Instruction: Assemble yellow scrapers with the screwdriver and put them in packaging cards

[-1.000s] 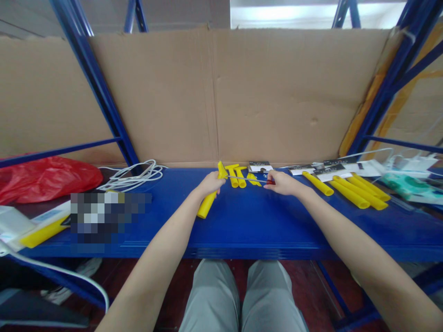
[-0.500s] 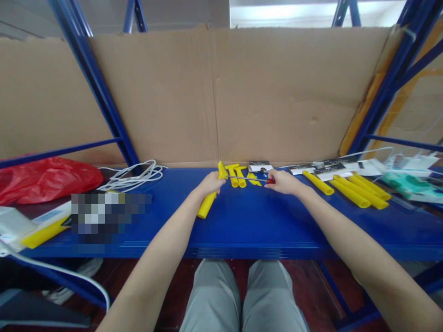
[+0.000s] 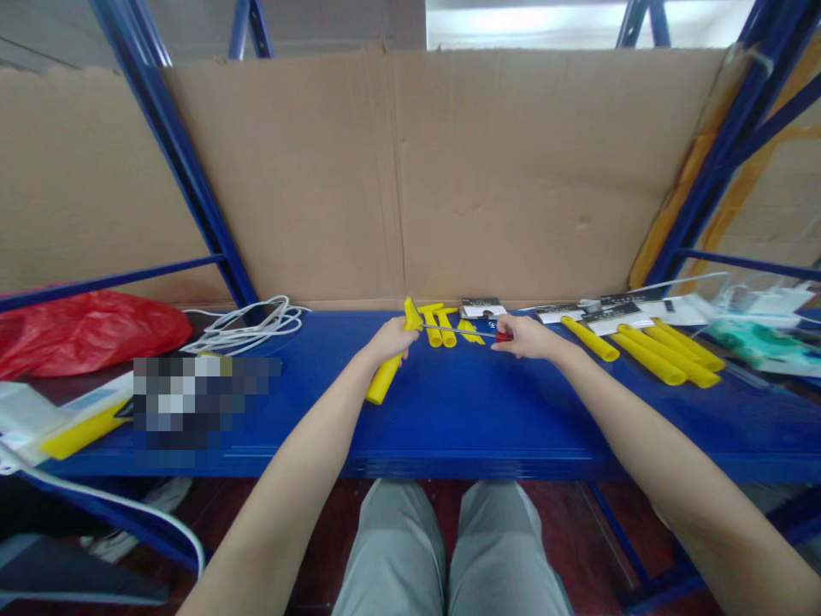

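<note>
My left hand (image 3: 388, 340) is wrapped round a yellow plastic handle (image 3: 385, 381) with a wider yellow head at its top. It is tilted, with its lower end toward me. In my right hand (image 3: 529, 337) is a screwdriver (image 3: 462, 331) with a red grip, its thin metal shaft pointing left. The tip meets the yellow head beside my left fingers; the exact contact is too small to make out. Behind the shaft lie two yellow T-shaped pieces (image 3: 445, 329) and some small yellow parts (image 3: 470, 332).
Several yellow handles (image 3: 667, 355) with black-and-white packaging lie at the right on the blue shelf (image 3: 475, 419). White cable (image 3: 256, 325) is coiled at the left, near a red plastic bag (image 3: 96, 334). A cardboard sheet (image 3: 513, 180) closes off the back; blue posts stand either side.
Almost nothing differs. My right hand and the screwdriver have shifted very slightly; my left hand stays in place on the yellow handle.
</note>
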Demonstrator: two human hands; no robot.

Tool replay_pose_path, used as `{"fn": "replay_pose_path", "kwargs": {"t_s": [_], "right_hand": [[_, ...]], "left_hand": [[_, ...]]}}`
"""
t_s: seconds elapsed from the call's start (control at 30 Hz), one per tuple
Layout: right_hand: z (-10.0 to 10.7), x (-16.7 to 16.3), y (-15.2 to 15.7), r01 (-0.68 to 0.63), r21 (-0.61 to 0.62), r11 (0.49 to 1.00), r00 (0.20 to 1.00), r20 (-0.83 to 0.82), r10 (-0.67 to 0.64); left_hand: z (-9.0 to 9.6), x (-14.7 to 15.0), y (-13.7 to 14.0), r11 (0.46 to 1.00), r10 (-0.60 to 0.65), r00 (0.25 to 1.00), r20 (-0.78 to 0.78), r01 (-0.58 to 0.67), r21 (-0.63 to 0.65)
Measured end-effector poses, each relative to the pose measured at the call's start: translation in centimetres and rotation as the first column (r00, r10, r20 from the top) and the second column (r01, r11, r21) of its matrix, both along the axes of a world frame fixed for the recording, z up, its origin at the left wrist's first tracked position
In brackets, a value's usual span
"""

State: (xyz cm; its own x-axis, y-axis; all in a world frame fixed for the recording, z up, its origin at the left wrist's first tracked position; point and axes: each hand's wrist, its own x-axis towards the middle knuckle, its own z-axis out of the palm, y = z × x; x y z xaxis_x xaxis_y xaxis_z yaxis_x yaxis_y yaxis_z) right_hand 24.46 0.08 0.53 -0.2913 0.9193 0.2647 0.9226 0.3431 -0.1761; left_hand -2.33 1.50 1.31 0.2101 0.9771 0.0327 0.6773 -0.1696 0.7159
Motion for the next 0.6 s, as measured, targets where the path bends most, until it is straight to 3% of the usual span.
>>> {"fn": "replay_pose_path", "kwargs": {"t_s": [0.07,0.27,0.37,0.53,0.6], "right_hand": [[-0.05,-0.03,-0.02,-0.004,-0.018,1.0,0.999,-0.032,0.003],[0.31,-0.17,-0.28,-0.026,-0.26,0.965,0.997,-0.074,0.007],[0.39,-0.18,-0.51,-0.055,-0.216,0.975,0.995,-0.098,0.035],[0.1,-0.39,-0.79,0.039,-0.127,0.991,0.99,-0.131,-0.056],[-0.01,-0.37,-0.73,0.011,-0.115,0.993,0.993,-0.111,-0.023]], "left_hand": [[-0.13,-0.07,0.16,1.0,-0.008,1.0,0.001,0.008,0.003],[-0.46,-0.24,0.66,1.0,0.001,1.0,-0.028,0.0,0.028],[-0.57,-0.23,0.77,0.998,-0.012,0.999,-0.036,0.014,0.053],[-0.59,-0.14,0.82,0.998,-0.014,0.999,-0.044,0.017,0.057],[-0.59,-0.14,0.85,0.998,-0.009,0.998,-0.061,0.013,0.063]]}}
